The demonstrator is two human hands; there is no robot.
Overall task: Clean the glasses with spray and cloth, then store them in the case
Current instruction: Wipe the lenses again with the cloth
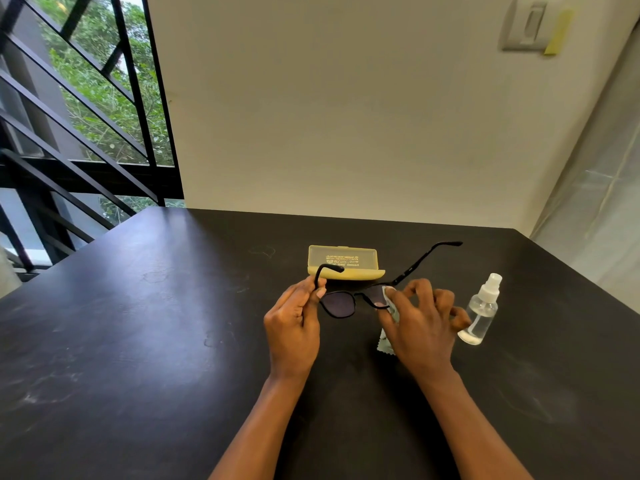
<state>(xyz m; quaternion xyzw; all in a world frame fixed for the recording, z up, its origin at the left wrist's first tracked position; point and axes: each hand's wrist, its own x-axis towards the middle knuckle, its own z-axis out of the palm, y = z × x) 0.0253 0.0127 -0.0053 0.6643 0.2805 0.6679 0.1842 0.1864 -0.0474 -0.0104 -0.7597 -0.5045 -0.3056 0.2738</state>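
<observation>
Black-framed glasses (338,304) with tinted lenses hang above the dark table, temples unfolded and pointing away from me. My left hand (295,323) pinches the frame's left corner by the hinge. My right hand (420,323) presses a pale green cloth (388,336) against the right lens, and the cloth's lower corner hangs down below the hand. Behind the glasses a yellow translucent case (346,263) lies closed on the table. A small clear spray bottle (480,311) with a white nozzle stands just right of my right hand.
The black table (138,341) meets a beige wall at the back and a draped surface on the right. A black window grille is at the far left. A wall switch (530,26) sits high on the right.
</observation>
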